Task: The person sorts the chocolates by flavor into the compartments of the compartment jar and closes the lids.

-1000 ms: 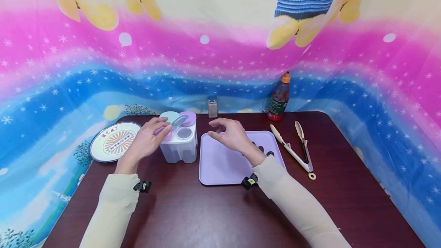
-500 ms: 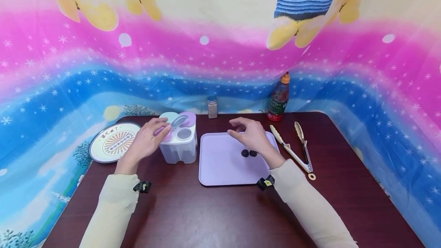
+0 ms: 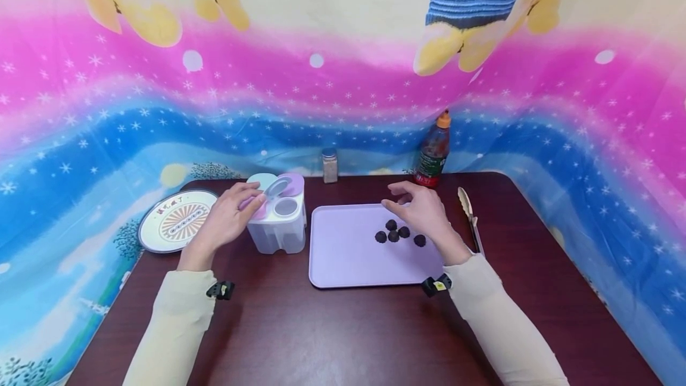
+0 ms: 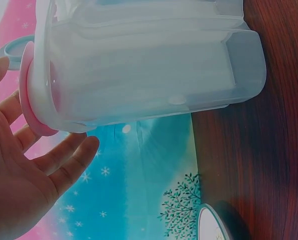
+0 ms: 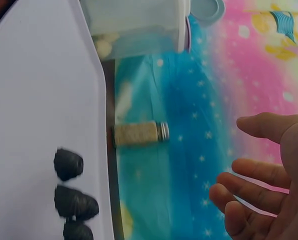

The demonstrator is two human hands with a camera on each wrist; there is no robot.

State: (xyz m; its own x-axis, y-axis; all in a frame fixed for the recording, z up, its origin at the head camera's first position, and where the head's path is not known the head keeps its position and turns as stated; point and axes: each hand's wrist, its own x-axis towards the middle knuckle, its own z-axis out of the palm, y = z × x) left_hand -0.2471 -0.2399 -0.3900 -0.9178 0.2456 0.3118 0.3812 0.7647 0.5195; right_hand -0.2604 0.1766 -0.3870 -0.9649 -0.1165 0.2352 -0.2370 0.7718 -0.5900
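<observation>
1. Rightward travel is the change on my feed: over the last second the right hand [image 3: 423,210] has slid from above the far left part of the tray [image 3: 343,249] to above its far right corner, baring five dark lumps [image 3: 393,236].
2. That grip is released: I see fingers loosely bent, the thumb apart and nothing between them.
3. To the left of the tray, the left hand [image 3: 225,216] has stayed at the top of the translucent container [image 3: 278,237].
4. Its thumb and fingers are up by the raised grey-blue lid [image 3: 278,187]; from my angles I cannot tell whether that grip pinches the lid or merely rests there.
5. Upright just beside the tray's left edge, the container also carries pink, mint and purple caps [image 3: 293,184]; my right wrist view shows pale pieces [image 5: 104,46] low inside it.
6. On the tray's right half, four lumps cluster and one sits slightly farther right.
7. Around the tray on the bench [image 3: 311,338], I have a patterned plate [image 3: 184,219] well to the left, a small jar [image 3: 330,168] behind, a sauce bottle [image 3: 433,153] behind and right, and tongs [image 3: 465,202] just right, partly hidden by the right sleeve [image 3: 504,320] and hand.
</observation>
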